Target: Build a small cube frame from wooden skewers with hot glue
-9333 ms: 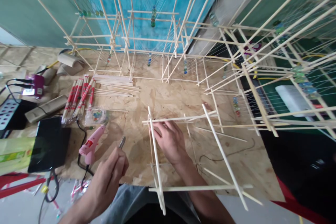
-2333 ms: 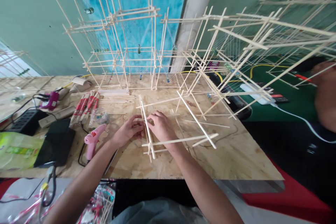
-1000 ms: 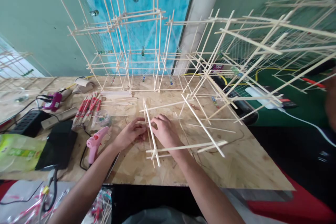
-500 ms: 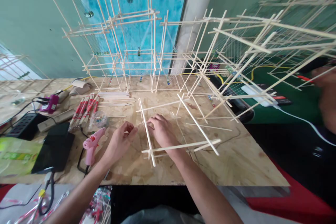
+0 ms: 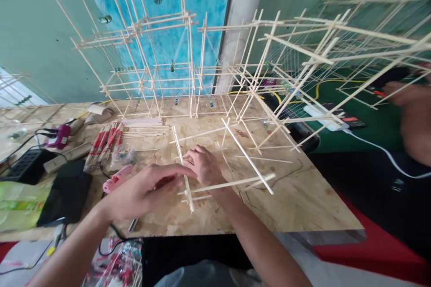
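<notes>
A small frame of thin wooden sticks (image 5: 248, 157) lies on the chipboard table (image 5: 303, 197) in front of me. My right hand (image 5: 204, 167) rests inside it, fingers curled on its left upright stick (image 5: 182, 168). Raised above the table just left of that stick, my left hand (image 5: 144, 190) has its fingers stretched out towards the right and holds nothing. A pink glue gun (image 5: 115, 178) lies under and beyond the left hand, partly hidden by it.
A tall lattice of sticks with hanging beads (image 5: 188, 67) fills the back and right. Red-wrapped stick packs (image 5: 103, 140), a bag of marbles (image 5: 123, 154), a black device (image 5: 67, 188) and power strips (image 5: 23, 166) lie at left. Another person's arm (image 5: 414, 121) is at right.
My left hand has left the frame's upright stick, lifted towards me and stretched its fingers out. The right hand stays on the frame.
</notes>
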The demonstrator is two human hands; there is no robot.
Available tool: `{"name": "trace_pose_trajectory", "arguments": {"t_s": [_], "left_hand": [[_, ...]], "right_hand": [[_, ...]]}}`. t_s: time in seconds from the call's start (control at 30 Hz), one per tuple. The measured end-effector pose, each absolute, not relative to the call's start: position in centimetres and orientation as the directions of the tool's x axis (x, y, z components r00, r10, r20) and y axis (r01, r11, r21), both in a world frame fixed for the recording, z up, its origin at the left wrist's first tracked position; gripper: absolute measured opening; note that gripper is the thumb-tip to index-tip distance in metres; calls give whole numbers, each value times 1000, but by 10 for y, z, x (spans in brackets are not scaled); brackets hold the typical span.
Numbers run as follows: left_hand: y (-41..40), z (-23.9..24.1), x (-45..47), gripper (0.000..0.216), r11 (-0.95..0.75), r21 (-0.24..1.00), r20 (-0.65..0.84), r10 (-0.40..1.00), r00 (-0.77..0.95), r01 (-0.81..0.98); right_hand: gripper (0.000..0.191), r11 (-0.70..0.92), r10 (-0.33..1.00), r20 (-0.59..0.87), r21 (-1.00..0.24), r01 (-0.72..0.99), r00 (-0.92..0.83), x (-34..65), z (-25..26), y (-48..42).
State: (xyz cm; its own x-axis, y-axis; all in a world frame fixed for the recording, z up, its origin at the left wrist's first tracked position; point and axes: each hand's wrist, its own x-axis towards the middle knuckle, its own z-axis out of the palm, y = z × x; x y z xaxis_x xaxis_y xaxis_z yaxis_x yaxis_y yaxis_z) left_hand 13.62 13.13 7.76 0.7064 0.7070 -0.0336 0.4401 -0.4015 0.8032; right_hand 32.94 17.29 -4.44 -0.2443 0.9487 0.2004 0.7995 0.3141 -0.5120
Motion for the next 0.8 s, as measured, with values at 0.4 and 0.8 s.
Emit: {"name": "trace_pose_trajectory", "arguments": {"t_s": [0.4, 0.8], "left_hand": [[148, 88, 144, 25, -479, 787, -65, 562, 825, 388], [152, 90, 144, 20, -520, 770, -21, 559, 829, 370]], "right_hand": [[5, 330, 942, 233, -502, 799, -243, 329, -45, 172], [6, 325, 943, 234, -496, 805, -236, 330, -47, 172]]}}
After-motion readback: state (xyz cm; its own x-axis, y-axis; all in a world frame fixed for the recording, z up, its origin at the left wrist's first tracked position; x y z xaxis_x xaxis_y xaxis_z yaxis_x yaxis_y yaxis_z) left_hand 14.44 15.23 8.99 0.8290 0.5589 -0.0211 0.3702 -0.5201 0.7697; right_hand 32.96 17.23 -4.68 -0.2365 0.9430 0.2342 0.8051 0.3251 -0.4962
